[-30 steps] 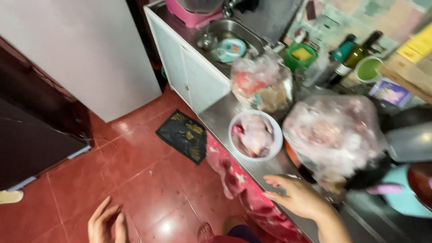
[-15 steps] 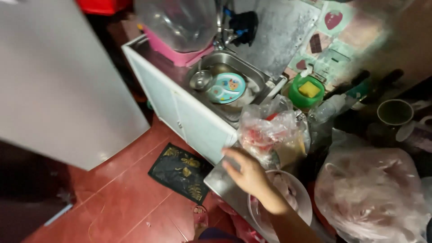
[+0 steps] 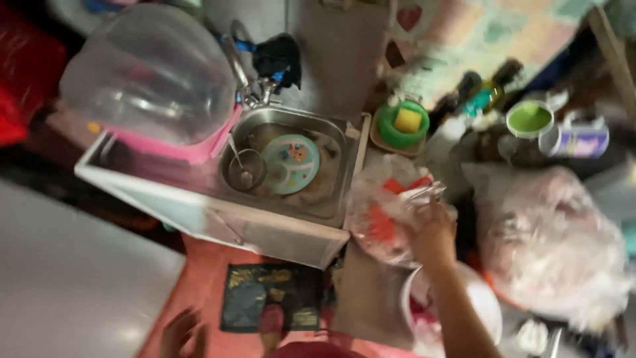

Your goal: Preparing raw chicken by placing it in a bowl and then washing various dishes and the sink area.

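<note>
Right hand (image 3: 432,233) at centre right pinched the top of a clear plastic bag (image 3: 384,212) — bag sat on the steel counter (image 3: 368,298), just right of the sink (image 3: 291,166). Left hand (image 3: 179,331) low left over red floor (image 3: 199,278) — fingers blurred, cannot tell.

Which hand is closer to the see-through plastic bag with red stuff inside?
Right. The right hand is on the clear plastic bag with red contents, its fingers at the bag's gathered top. The left hand hangs low over the red floor, far from it.
</note>
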